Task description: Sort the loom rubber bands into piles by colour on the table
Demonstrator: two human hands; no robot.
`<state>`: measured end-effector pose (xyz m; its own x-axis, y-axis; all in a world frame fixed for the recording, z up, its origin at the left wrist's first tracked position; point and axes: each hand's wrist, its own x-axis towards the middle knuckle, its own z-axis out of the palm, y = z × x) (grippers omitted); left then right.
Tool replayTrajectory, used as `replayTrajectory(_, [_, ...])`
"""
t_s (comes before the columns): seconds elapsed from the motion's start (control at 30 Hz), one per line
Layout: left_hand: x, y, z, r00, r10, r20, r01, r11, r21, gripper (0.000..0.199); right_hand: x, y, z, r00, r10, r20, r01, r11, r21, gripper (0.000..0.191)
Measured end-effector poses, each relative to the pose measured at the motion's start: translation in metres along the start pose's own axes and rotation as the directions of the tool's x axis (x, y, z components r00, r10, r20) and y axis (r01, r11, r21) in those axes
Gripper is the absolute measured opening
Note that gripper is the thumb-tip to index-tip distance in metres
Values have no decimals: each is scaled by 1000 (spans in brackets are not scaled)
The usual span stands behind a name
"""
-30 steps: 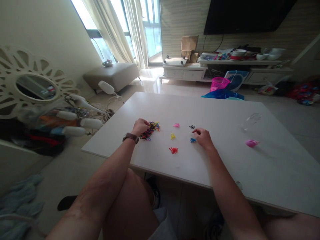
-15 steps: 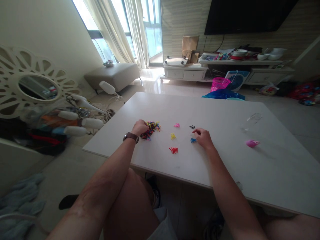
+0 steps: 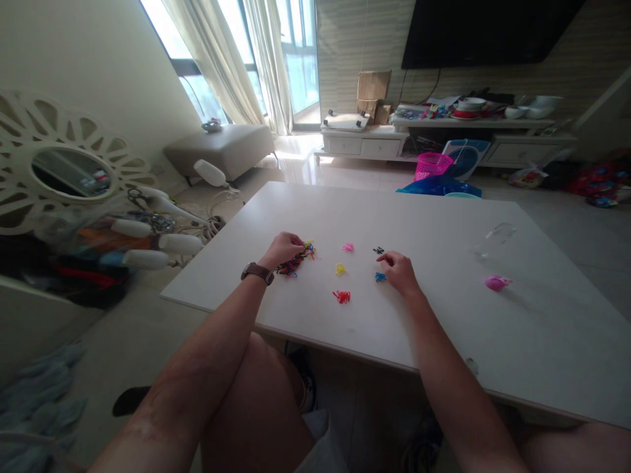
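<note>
At the left hand (image 3: 288,247), a mixed pile of elastic bands (image 3: 294,264); the right hand (image 3: 398,270) well apart

We see the mixed pile left of the middle of the frame, on the white table (image 3: 444,223), partly hidden by the left hand. That hand's fingers are drawn together at the pile's upper edge; we cannot tell whether a band is clamped between them. A watch (image 3: 257,271) sits on that wrist.

Right of the pile lie 5 single-color bunches. In the middle of the frame, we find the pink bunch (image 3: 348,247) highest, the yellow bunch (image 3: 340,269) below it and the red bunch (image 3: 342,297) lowest. Farther right are the black bunch (image 3: 378,250) and the blue bunch (image 3: 380,277). The right hand is just beside these last 2, its thumb and index finger bent toward each other; we cannot tell whether the tips meet or grip anything.

At the right of the frame we note a clear container (image 3: 497,236) and a magenta object (image 3: 497,282), too small to identify.

We judge the bands light, soft and stretchy, hard to break but quick to tangle. We would pinch a loose loop at the pile's edge with thumb and fingertip.
</note>
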<state>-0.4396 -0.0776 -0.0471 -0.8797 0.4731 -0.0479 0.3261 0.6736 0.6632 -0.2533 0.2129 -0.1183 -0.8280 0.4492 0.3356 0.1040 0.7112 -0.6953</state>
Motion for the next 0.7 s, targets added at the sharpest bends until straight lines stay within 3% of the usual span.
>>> replayTrajectory(0.17, [-4,20,24,954,248,169,-227,965,-134,18,-9,-23,11,964,-263,22,261,962,75,17])
replayTrajectory(0.3, [-6,39,41,914,335,231,-300,938,-173,15,-20,-45,20,897,-428,112,412,901,137,21])
replayTrajectory(0.5, [-6,51,53,861,436,260,-398,898,-186,14,-26,-52,25,855,-480,197,454,876,165,33])
replayTrajectory(0.7, [-4,52,55,863,436,254,-411,900,-149,13,-26,-52,27,859,-464,217,431,883,184,34])
